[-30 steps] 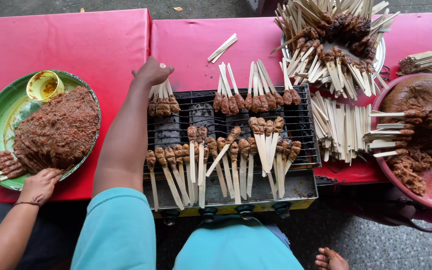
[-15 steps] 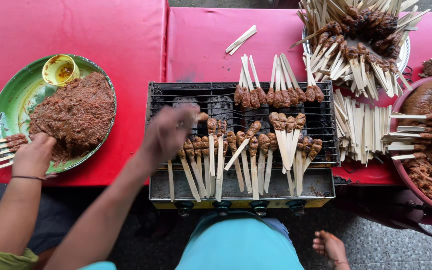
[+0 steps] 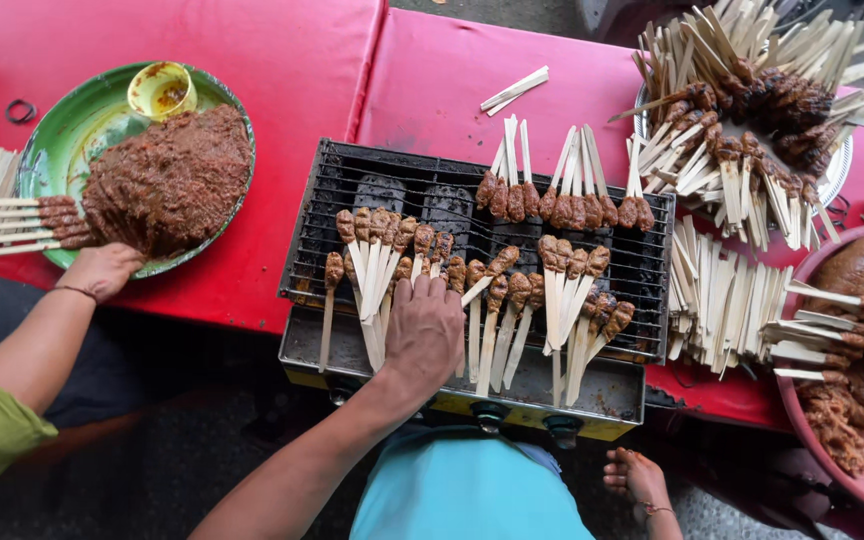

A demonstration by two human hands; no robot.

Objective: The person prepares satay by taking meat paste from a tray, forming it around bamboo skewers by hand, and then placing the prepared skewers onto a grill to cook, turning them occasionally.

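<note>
Left hand: (image 3: 422, 335) palm down on the grill's front edge, fingers spread flat over the stick ends; whether it grips any, cannot tell.
Right hand: out of view.
Skewers: (image 3: 377, 270) meat-tipped, fanned on the grill at the left hand's fingertips; more rows lie to the right and at the back.
Grill: (image 3: 352, 185) black grate, between two red tables (image 3: 252, 60).
Co-worker's hand: (image 3: 102, 268) green sleeve, touching the plate's near rim.
Plate: (image 3: 62, 140) green, on the left, holding a minced meat mound (image 3: 167, 180) and a yellow cup (image 3: 162, 90).
Bare sticks: (image 3: 722, 300) piled just right of the grill.
</note>
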